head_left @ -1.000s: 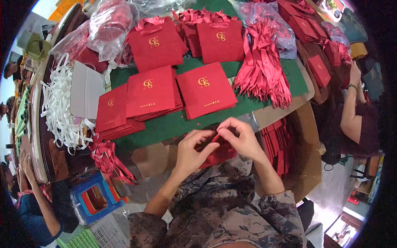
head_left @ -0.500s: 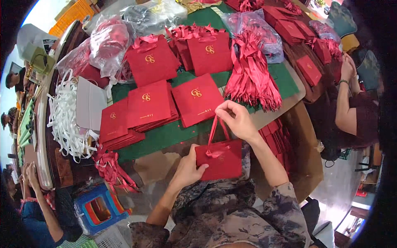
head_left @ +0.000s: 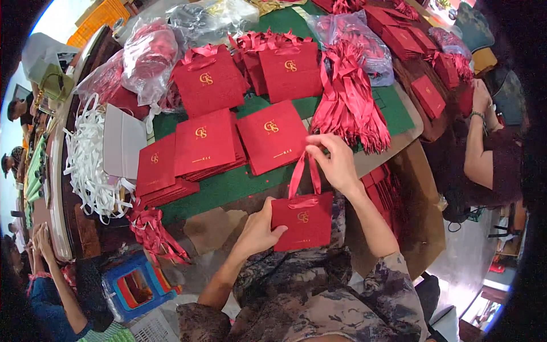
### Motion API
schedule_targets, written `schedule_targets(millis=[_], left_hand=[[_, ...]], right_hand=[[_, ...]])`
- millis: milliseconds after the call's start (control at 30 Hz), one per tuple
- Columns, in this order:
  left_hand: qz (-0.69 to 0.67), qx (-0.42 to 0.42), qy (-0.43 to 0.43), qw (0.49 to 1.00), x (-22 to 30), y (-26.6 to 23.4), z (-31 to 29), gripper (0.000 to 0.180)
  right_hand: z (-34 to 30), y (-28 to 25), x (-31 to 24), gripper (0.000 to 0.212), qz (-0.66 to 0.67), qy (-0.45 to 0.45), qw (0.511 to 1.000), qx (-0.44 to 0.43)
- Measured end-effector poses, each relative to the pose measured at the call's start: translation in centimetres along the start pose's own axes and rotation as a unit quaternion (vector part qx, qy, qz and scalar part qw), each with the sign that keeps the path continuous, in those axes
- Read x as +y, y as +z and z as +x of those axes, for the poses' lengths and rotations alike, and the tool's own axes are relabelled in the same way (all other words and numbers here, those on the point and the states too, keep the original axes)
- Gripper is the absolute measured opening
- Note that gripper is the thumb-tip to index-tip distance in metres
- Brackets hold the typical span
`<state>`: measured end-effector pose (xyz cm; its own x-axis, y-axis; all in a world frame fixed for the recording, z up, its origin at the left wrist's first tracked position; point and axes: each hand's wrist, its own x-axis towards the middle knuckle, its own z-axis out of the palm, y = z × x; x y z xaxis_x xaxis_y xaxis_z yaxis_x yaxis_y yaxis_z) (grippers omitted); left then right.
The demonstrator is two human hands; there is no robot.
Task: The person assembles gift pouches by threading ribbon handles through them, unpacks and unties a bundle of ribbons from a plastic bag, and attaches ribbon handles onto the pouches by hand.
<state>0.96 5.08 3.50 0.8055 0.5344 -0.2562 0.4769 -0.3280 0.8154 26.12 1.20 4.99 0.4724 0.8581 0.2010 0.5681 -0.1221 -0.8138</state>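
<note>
My left hand (head_left: 263, 228) grips the left edge of a small red paper gift bag (head_left: 302, 228), thumb across its front. The bag has a gold emblem and hangs upright in front of my lap, just off the table's near edge. Above it, my right hand (head_left: 335, 165) holds the top of its red ribbon handle (head_left: 297, 176) at the fingertips, and the loop is drawn up taut. Beyond the hands lie stacks of flat red bags (head_left: 272, 137) (head_left: 205, 142). Finished-looking bags with ribbon handles (head_left: 209, 82) (head_left: 290, 71) stand behind them.
A thick bundle of red ribbons (head_left: 348, 102) lies to the right on the green mat (head_left: 228, 191). White ribbons (head_left: 91, 165) pile up at left; more red ribbons (head_left: 156, 236) hang over the near edge. A blue plastic stool (head_left: 117, 285) stands below. Other people work at both sides.
My right hand has moved slightly right, and the ribbon loop stands straighter. The bag now faces me more squarely, showing its emblem. My left hand keeps its grip.
</note>
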Motion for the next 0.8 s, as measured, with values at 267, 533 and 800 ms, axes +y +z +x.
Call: schedule_targets(millis=[267, 533, 800], left_hand=[[-0.088, 0.036, -0.049, 0.994, 1.4, -0.3, 0.0, 0.050], [-0.162, 0.083, 0.117, 0.976, 0.3, -0.5, -0.9, 0.051], [-0.098, 0.341, 0.069, 0.932, 3.1, -2.9, -5.4, 0.046]], right_hand=[[-5.4, -0.4, -4.1, 0.034, -0.139, -0.177, 0.967, -0.118], [-4.9, -2.2, -4.8, 0.014, 0.047, -0.075, 0.980, -0.176], [-3.1, 1.5, -5.7, 0.013, 0.248, -0.114, 0.955, -0.117]])
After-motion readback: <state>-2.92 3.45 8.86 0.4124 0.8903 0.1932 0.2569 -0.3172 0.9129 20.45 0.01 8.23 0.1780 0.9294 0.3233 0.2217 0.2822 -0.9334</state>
